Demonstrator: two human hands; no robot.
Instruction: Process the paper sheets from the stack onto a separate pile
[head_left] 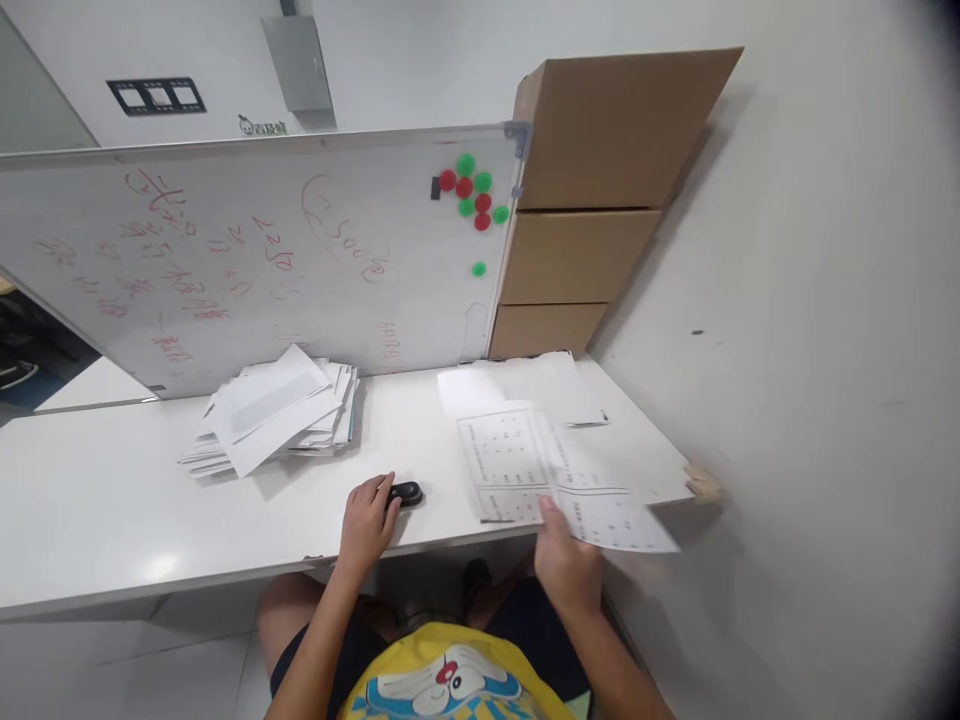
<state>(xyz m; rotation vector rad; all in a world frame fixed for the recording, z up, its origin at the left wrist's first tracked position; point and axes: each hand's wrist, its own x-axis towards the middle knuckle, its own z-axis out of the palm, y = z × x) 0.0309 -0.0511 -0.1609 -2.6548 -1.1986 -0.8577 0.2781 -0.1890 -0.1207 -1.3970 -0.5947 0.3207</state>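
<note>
My left hand rests at the front of the white table, its fingers and thumb closed around one end of a small black stapler. The fingers hide part of the stapler. Over the table's front edge, my right hand pinches a printed sheet of paper, thumb on top. The sheet is tilted and slightly blurred, and its right corner sticks out past the edge. Beneath and beside it are more printed pages; whether they are joined to the held sheet I cannot tell.
A messy paper stack lies on the left of the table. White sheets lie at the back right. A whiteboard with red writing and round magnets stands behind, beside stacked cardboard boxes. A wall borders the right.
</note>
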